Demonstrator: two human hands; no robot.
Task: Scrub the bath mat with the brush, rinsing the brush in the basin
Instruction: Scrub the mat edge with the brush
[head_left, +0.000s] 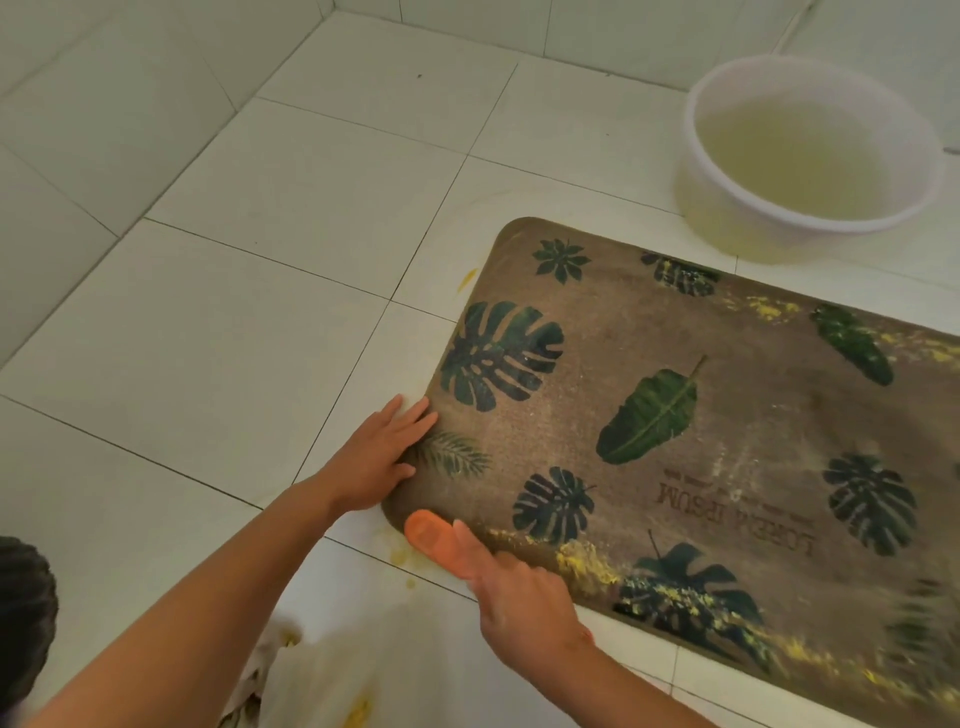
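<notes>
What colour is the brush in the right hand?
Orange. The brush shows in the head view, held by the right hand at the bath mat's near corner.

Floor (249, 291): large white square tiles with thin dark grout lines; a few small dark specks on the far tiles
Wall (78, 62): pale tiles on the left and along the top; the two sides meet in a corner at upper left
Yellow smears (466, 279): one streak on a floor tile; more spots at (410, 583) lower down
Cloth (260, 670): crumpled white fabric at the bottom edge, stained yellow in places
</notes>
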